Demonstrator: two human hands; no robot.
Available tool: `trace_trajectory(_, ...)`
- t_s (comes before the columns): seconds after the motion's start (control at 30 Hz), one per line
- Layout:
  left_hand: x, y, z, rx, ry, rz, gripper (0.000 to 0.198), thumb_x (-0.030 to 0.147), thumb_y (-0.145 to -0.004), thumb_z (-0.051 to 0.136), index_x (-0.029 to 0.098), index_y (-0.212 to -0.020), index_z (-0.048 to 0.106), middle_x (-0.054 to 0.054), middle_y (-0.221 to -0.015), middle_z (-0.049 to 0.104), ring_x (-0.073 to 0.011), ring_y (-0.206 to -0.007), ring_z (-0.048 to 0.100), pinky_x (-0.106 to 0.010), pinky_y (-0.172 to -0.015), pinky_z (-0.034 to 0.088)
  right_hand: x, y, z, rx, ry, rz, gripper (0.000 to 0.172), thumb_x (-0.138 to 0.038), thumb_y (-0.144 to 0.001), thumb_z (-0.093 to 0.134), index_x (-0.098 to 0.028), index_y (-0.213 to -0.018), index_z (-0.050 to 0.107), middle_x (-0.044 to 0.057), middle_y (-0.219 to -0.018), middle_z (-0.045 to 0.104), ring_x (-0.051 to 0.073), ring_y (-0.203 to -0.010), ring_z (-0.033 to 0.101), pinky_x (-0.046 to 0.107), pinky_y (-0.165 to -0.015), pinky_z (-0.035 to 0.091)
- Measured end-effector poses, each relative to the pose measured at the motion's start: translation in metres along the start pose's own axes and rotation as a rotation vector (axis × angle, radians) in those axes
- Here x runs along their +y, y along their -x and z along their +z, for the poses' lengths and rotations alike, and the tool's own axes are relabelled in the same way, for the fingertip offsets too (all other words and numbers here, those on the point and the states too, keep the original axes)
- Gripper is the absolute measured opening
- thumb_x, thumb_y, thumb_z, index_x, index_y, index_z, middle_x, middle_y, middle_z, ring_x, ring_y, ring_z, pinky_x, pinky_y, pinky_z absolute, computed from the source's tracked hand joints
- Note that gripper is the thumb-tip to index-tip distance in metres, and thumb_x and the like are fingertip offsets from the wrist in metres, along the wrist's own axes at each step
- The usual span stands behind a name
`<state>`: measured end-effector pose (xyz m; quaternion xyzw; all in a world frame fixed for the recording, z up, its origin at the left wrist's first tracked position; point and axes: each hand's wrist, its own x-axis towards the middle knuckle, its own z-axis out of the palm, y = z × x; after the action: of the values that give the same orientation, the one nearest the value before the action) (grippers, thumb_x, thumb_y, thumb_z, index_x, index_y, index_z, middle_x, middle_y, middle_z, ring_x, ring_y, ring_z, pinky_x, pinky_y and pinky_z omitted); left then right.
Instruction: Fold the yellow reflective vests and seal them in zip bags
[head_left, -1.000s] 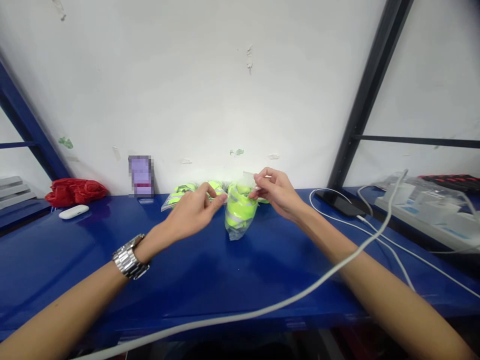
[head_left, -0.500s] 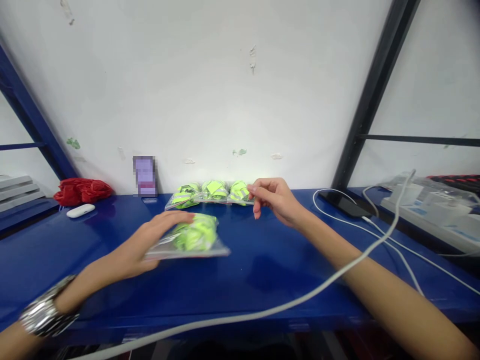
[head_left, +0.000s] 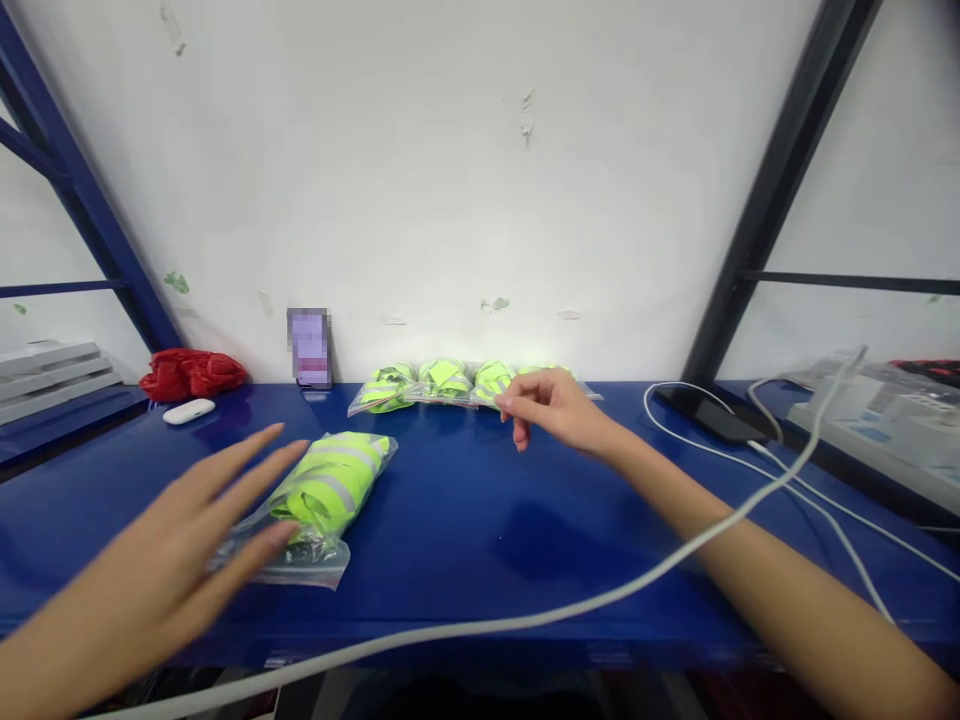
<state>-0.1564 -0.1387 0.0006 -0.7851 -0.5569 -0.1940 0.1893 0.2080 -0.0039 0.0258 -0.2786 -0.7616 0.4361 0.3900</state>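
A clear plastic bag with a folded neon-yellow reflective band [head_left: 322, 495] lies flat on the blue shelf [head_left: 480, 520] at the left. My left hand [head_left: 180, 560] hovers beside it with fingers spread, holding nothing, its fingertips at the bag's near left end. A row of several similar neon-yellow bags [head_left: 442, 382] lies against the white wall. My right hand [head_left: 551, 408] reaches toward the right end of that row, fingers loosely curled with thumb and forefinger close together; nothing I can make out sits between them.
A white cable [head_left: 600, 600] crosses the front of the shelf. A dark phone [head_left: 709, 415] with a cord lies at the right by a black post [head_left: 772, 190]. A red bag [head_left: 191, 372] and a white case [head_left: 189, 411] lie at the far left.
My left hand carried the filled bag from the middle to the left, laid it flat and let go. My right hand released the bag's top and dropped toward the back row.
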Motion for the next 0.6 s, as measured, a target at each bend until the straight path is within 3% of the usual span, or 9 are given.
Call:
trace_trajectory(0.1,0.024,-0.014,0.03,-0.049,-0.103,0.106,0.069,0.055,-0.086,0.047,0.038,-0.149,0.025,0.001,-0.154,0.032,-0.0349,-0.14,0.032,-0.054,-0.109,0.039,0.001,0.0,0.004,-0.036,0.055,0.034,0.034,-0.046,-0.08,0.067,-0.014,-0.068,0.062,0.001,-0.05,0.061,0.012,-0.045,0.06,0.025,-0.05,0.051)
trace_trajectory(0.23,0.028,-0.024,0.043,-0.129,-0.201,-0.014,0.054,0.051,-0.09,0.037,0.029,-0.138,0.05,-0.008,-0.142,0.051,-0.0352,-0.129,0.048,-0.05,-0.088,0.054,0.002,0.001,0.006,-0.059,0.104,0.041,0.032,-0.043,-0.082,0.065,-0.015,-0.068,0.061,0.001,-0.052,0.062,0.012,-0.046,0.06,0.025,-0.05,0.051)
trace_trajectory(0.33,0.001,-0.025,0.044,-0.17,-0.25,-0.146,0.051,0.049,-0.09,0.033,0.027,-0.132,0.054,-0.011,-0.14,0.052,-0.0362,-0.125,0.051,-0.05,-0.079,0.055,0.003,0.001,0.005,-0.068,0.118,0.033,0.031,-0.042,-0.083,0.064,-0.015,-0.068,0.061,0.001,-0.052,0.062,0.012,-0.047,0.06,0.025,-0.051,0.051)
trace_trajectory(0.43,-0.039,-0.038,0.055,-0.201,-0.213,-0.131,0.053,0.045,-0.091,0.03,0.02,-0.132,0.052,-0.015,-0.138,0.051,-0.035,-0.129,0.045,-0.051,-0.093,0.049,0.004,0.001,0.005,-0.069,0.123,0.033,0.03,-0.042,-0.083,0.064,-0.015,-0.068,0.06,0.0,-0.052,0.061,0.012,-0.047,0.06,0.026,-0.052,0.052)
trace_trajectory(0.6,-0.088,-0.096,0.092,-0.152,-0.126,-0.055,0.049,0.038,-0.09,0.033,0.013,-0.126,0.054,-0.019,-0.13,0.054,-0.0338,-0.126,0.046,-0.052,-0.106,0.037,0.003,0.002,0.007,-0.097,0.164,0.021,0.031,-0.043,-0.083,0.063,-0.016,-0.068,0.06,0.0,-0.053,0.061,0.013,-0.049,0.062,0.025,-0.052,0.052)
